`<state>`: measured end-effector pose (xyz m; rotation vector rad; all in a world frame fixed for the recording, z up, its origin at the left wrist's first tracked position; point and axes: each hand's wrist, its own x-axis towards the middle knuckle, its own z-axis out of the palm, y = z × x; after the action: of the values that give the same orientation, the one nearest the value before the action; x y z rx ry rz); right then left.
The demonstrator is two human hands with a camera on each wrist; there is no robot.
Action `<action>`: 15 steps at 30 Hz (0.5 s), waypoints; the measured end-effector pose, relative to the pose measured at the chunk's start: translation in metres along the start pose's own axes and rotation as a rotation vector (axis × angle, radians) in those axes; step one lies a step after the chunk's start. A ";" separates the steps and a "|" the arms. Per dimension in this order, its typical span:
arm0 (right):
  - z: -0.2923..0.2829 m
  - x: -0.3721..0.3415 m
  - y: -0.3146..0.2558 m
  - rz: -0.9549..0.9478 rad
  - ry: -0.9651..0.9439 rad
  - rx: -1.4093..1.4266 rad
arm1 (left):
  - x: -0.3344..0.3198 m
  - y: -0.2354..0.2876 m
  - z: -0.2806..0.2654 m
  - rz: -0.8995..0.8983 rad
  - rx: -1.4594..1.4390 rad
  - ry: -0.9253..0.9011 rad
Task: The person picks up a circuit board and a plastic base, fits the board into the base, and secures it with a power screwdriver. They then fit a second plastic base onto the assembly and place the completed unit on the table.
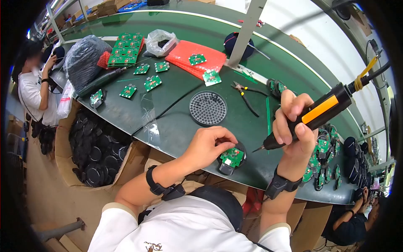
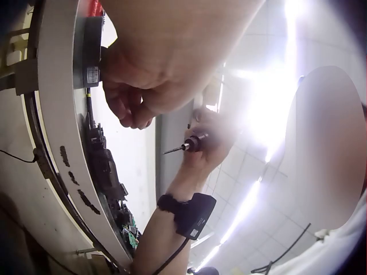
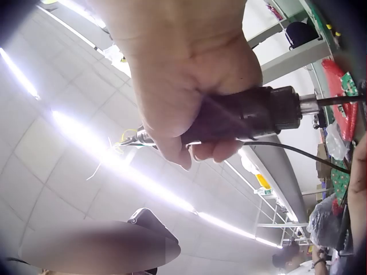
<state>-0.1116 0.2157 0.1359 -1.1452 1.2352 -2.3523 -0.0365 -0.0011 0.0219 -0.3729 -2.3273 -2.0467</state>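
Observation:
In the head view my right hand [image 1: 296, 122] grips a black electric screwdriver [image 1: 325, 110] with an orange stripe, its thin bit angled down and left. The right wrist view shows fingers curled round the dark body. My left hand [image 1: 205, 147] bends its thumb and fingers at the far left edge of a green circuit board [image 1: 232, 157], which sits in a round black housing [image 1: 227, 169] near the table's front edge. The left wrist view has those fingertips [image 2: 140, 119] drawn close together; whether they pinch something small, I cannot tell. The bit is apart from the board.
A round dish [image 1: 208, 108] of small dark pieces and yellow-black cutters [image 1: 245, 96] lie beyond. Loose boards [image 1: 152, 83], a stack of board panels [image 1: 125, 50] and red bubble wrap [image 1: 180, 63] are farther back. Board-fitted housings [image 1: 323, 147] crowd the right. A carton [image 1: 65, 147] holds black housings.

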 end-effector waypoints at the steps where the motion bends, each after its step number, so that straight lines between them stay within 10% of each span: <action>1: 0.004 -0.001 0.001 0.004 0.005 0.014 | 0.000 -0.001 -0.001 0.019 0.003 0.002; 15: 0.035 -0.002 0.045 -0.100 0.217 -0.267 | -0.004 -0.006 0.001 0.041 0.095 0.016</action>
<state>-0.0908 0.1685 0.1114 -1.0703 1.6433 -2.4957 -0.0339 -0.0014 0.0156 -0.3955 -2.3761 -1.9053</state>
